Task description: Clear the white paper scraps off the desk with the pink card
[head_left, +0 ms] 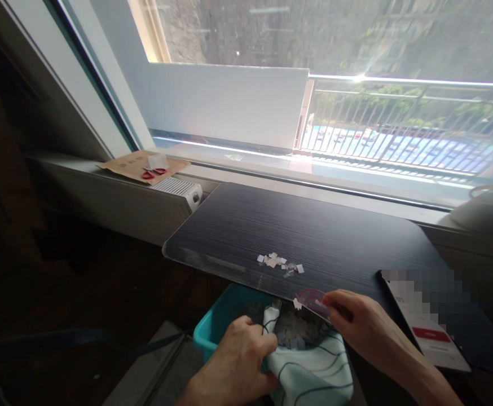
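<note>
My left hand (246, 347) is closed on the gathered rim of a pale fabric-like bag (314, 366) with dark curved lines. Inside the bag lie many small paper scraps (293, 332). A teal bin (216, 316) stands around the bag, below the table's front edge. Between the fingers and thumb of my right hand (356, 318) is a translucent pink flat piece with a rounded outline (313, 300), held at that edge above the bag. A few white bits (297, 304) sit beside its left end. More paper scraps (278, 262) are piled on the dark table (314, 225).
A tablet-like or booklet-like item (424, 327), partly blurred, lies on the table's right. On the sill at left are red-handled scissors (154, 172) on a brown paper envelope (123, 166), near a white radiator (181, 189). A large window runs behind the table.
</note>
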### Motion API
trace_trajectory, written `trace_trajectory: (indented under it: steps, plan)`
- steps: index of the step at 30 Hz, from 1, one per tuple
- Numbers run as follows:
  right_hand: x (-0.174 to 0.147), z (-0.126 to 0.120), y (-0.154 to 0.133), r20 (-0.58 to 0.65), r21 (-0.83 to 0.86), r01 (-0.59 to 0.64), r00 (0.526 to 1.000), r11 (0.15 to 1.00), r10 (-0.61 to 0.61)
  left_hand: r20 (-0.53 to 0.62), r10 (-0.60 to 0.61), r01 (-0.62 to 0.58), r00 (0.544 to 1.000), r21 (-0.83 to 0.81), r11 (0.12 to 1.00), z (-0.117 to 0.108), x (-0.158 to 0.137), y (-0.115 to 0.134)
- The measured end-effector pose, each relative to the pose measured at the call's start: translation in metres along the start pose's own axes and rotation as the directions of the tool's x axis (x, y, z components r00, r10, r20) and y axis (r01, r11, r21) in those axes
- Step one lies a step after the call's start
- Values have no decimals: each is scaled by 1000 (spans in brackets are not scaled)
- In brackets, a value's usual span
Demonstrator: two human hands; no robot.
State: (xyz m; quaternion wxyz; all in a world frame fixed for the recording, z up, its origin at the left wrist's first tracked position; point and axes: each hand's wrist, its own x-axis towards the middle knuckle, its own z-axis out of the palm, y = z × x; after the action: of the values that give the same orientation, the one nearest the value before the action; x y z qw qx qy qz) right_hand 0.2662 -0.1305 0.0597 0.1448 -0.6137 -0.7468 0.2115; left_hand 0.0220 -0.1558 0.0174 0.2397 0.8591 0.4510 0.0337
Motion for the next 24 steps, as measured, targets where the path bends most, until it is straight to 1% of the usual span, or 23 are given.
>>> trace_trajectory:
  steps: [2, 6, 9, 11, 12, 14, 15, 17, 19, 21, 24]
  plan:
    - [-2, 0, 3, 1, 13, -12, 1000, 1000, 12, 4, -9, 9, 1000, -5, 1000, -3, 0, 0]
    - [-5, 3, 5, -39, 31, -8, 999, 1000, 9, 4, -17, 17, 1000, 0, 1000, -8, 1, 3]
    - [-10, 4, 4, 7, 27, 11, 1000, 1000, -11, -7, -15, 15, 1000, 11, 1000, -9, 0, 5]
    - [-12, 5, 7, 11, 52, 12, 1000, 999, -13, -18, -16, 17, 1000, 20, 1000, -6, 0, 5]
    - [-12, 7, 11, -17, 71, 9, 1000, 997, -8, -23, -18, 19, 1000, 25, 1000, -3, -1, 5]
    - [-7, 13, 23, -136, 105, 0, 991, 994, 14, -24, -24, 25, 999, 36, 999, 7, -1, 4]
    - [-4, 18, 29, -225, 108, -5, 974, 994, 30, -16, -29, 30, 999, 43, 999, 14, -2, 4]
    - [4, 29, 43, -385, 83, -27, 921, 996, 57, 28, -54, 53, 998, 49, 997, 29, -4, 4]
    - [12, 41, 54, -490, 36, -50, 870, 998, 61, 113, -77, 72, 991, 43, 996, 45, -8, 5]
    - [16, 51, 59, -566, 3, -55, 823, 998, 47, 148, -114, 109, 982, 40, 993, 58, -14, 6]
    - [18, 61, 61, -620, -16, -59, 784, 998, 37, 147, -164, 159, 975, 49, 986, 72, -22, 7]
